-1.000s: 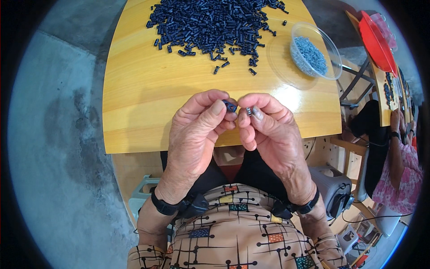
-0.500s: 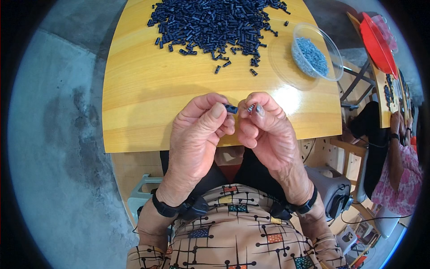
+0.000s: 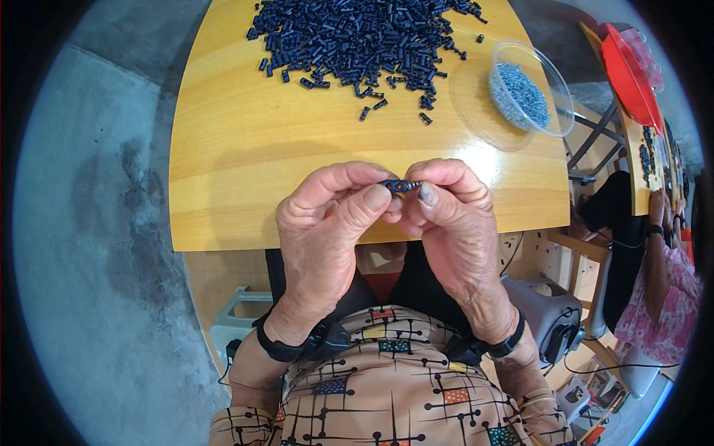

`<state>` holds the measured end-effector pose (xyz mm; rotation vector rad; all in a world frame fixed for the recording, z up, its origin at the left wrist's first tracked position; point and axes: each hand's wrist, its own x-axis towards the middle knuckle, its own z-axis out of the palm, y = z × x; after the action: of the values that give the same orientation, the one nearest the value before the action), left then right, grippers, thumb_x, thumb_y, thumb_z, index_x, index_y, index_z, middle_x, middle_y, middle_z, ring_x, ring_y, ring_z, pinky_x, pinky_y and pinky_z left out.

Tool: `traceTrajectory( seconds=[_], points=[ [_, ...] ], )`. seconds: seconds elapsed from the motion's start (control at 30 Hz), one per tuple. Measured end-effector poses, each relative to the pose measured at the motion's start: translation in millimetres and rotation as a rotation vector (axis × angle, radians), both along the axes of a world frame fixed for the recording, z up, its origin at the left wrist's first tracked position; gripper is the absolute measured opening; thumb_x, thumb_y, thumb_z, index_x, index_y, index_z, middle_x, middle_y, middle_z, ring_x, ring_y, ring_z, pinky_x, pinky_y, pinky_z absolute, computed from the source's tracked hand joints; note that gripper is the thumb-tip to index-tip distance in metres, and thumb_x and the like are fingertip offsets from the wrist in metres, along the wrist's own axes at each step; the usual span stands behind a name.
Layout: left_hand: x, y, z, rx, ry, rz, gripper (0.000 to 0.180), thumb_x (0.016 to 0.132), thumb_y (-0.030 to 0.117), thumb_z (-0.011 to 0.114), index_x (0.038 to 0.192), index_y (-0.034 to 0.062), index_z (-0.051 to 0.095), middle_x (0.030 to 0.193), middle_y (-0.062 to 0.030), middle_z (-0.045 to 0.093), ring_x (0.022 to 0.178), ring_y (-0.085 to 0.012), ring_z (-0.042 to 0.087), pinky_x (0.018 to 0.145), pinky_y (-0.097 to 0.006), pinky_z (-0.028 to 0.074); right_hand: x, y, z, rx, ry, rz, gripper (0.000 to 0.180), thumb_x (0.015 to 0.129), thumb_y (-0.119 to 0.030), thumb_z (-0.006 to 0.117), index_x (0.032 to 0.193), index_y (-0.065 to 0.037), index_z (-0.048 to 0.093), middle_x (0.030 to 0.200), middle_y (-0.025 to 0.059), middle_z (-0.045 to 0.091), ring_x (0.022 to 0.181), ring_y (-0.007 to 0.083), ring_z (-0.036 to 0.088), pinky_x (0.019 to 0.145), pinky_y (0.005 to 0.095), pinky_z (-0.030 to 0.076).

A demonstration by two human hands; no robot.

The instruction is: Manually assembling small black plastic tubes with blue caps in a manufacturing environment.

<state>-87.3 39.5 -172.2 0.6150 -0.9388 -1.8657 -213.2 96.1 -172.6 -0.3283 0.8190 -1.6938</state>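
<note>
Between the thumb and forefinger of my left hand (image 3: 327, 215) is a small black plastic piece (image 3: 397, 186) with round holes along it. My right hand (image 3: 457, 215) pinches a small silvery screw (image 3: 416, 186), which meets the right end of the black piece. Whether the screw's tip sits inside the piece is too small to tell. Both hands are held above the near edge of the yellow wooden table (image 3: 260, 156), fingertips close together.
A large heap of similar black pieces (image 3: 349, 37) covers the far part of the table. A clear round tub (image 3: 559, 111) of small silvery screws (image 3: 520, 97) stands at the right. Further right, another person (image 3: 658, 297) sits by a second table with a red basin (image 3: 631, 78).
My hands have come together, bringing the screw against the end of the black piece. The piece has turned so that its holes show.
</note>
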Motion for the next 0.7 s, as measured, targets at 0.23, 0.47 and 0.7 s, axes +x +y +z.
traceTrajectory(
  seconds=[0.23, 0.47, 0.7],
  points=[
    [2, 0, -1, -0.071, -0.071, 0.027, 0.014, 0.083, -0.001, 0.063, 0.097, -0.0047, 0.061, 0.087, -0.0102, 0.065, 0.076, -0.0139, 0.063, 0.073, -0.025, 0.053, 2, -2, -4, -0.030, 0.145, -0.047, 0.013, 0.078, -0.002, 0.069, 0.090, 0.001, 0.065, 0.082, 0.0075, 0.065, 0.063, 0.0085, 0.055, 0.054, 0.0217, 0.045],
    [1, -1, -4, -0.241, -0.107, 0.089, 0.014, 0.081, -0.008, 0.062, 0.094, -0.0043, 0.062, 0.087, -0.0103, 0.064, 0.077, -0.0139, 0.063, 0.070, -0.024, 0.054, 4, -5, -5, -0.028, 0.162, -0.071, 0.013, 0.077, 0.000, 0.070, 0.089, 0.000, 0.066, 0.081, 0.0065, 0.065, 0.063, 0.0087, 0.055, 0.055, 0.0212, 0.046],
    [2, -1, -9, -0.330, -0.196, 0.142, 0.012, 0.079, -0.009, 0.064, 0.090, -0.0048, 0.062, 0.087, -0.0115, 0.064, 0.075, -0.0146, 0.064, 0.068, -0.024, 0.055, 4, -7, -11, -0.048, 0.204, -0.058, 0.011, 0.077, 0.000, 0.070, 0.087, 0.000, 0.065, 0.082, 0.0065, 0.065, 0.065, 0.0089, 0.056, 0.058, 0.0216, 0.047]
  ],
)
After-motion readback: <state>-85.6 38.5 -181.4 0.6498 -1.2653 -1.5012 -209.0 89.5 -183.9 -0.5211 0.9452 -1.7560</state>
